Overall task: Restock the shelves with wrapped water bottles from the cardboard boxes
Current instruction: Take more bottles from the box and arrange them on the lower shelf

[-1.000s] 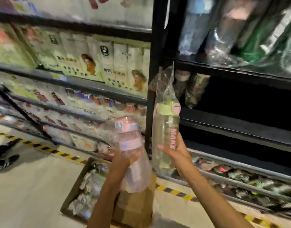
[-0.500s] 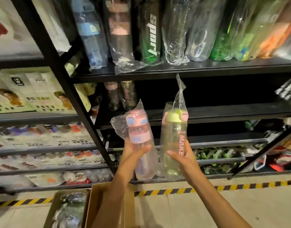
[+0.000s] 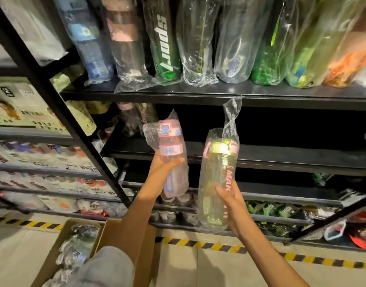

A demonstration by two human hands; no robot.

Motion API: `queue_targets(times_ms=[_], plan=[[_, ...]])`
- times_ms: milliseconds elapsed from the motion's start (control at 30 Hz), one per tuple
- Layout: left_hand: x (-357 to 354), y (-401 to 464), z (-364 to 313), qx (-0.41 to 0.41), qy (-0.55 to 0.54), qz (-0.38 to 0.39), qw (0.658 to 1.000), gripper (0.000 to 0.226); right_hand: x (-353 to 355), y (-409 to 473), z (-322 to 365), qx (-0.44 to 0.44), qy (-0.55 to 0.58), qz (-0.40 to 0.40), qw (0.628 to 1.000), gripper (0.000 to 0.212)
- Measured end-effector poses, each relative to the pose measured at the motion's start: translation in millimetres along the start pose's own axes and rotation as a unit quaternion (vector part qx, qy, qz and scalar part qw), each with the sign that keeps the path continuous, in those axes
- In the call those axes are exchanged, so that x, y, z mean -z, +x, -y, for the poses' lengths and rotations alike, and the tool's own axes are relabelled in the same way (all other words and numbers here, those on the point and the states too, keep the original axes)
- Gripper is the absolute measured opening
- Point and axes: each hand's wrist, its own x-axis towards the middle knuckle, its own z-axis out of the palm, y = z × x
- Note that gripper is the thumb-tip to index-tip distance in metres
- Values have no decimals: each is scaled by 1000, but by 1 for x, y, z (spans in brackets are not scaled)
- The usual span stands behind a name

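Left hand (image 3: 160,169): fingers curled round a plastic-wrapped pink-lidded clear water bottle (image 3: 171,160), upright before the black metal shelf unit (image 3: 219,154). Right hand (image 3: 232,206): gripping a plastic-wrapped green-lidded clear water bottle (image 3: 218,181), just right of the pink one. Open brown cardboard box (image 3: 120,235): on the floor below the shelving.

The pink bottle (image 3: 169,160) left of the post-side green bottle (image 3: 218,179) has a pink cap with blue patches; the green bottle has a lime lid and pink lettering. Behind both, the shelves (image 3: 240,156) are black. Below them, floor tape (image 3: 209,246) is striped yellow and black; the box (image 3: 120,235) is brown.
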Motion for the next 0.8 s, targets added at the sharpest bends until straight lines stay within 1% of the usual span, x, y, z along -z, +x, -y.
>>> queue_targets(times_ms=[67, 133, 167, 300, 367, 433, 500, 567, 633, 700, 733, 800], plan=[[-2, 14, -4, -9, 5, -12, 1000, 56, 8, 7, 2, -5, -11, 9, 1000, 64], [-3, 32, -10, -24, 13, -24, 999, 57, 15, 15, 3, -16, -23, 17, 999, 81], [-2, 41, -13, -31, 14, -30, 999, 57, 18, 20, 3, -18, -27, 18, 999, 84], [1, 86, -16, -45, 24, -76, 996, 67, 28, 37, 2, -10, -44, 23, 999, 82], [3, 107, -15, -47, 33, -88, 994, 72, 31, 45, 3, -8, -55, 22, 998, 76], [6, 126, -13, -45, 43, -100, 993, 73, 31, 52, 8, -1, -59, 16, 998, 75], [7, 142, -7, -44, 47, -95, 993, 72, 28, 60, 12, 7, -68, 8, 998, 75], [10, 158, 0, -24, 49, -93, 994, 70, 24, 66, 14, 12, -70, 2, 997, 75], [14, 175, 5, -1, 51, -98, 994, 63, 22, 72, 15, 16, -79, -7, 997, 76], [16, 190, 6, 7, 77, -104, 992, 50, 20, 76, 15, 21, -86, -18, 996, 77], [15, 197, 4, 11, 104, -103, 989, 38, 20, 77, 14, 24, -89, -24, 995, 77], [19, 209, 3, 30, 217, -80, 972, 12, 19, 79, 11, 26, -92, -37, 995, 77]])
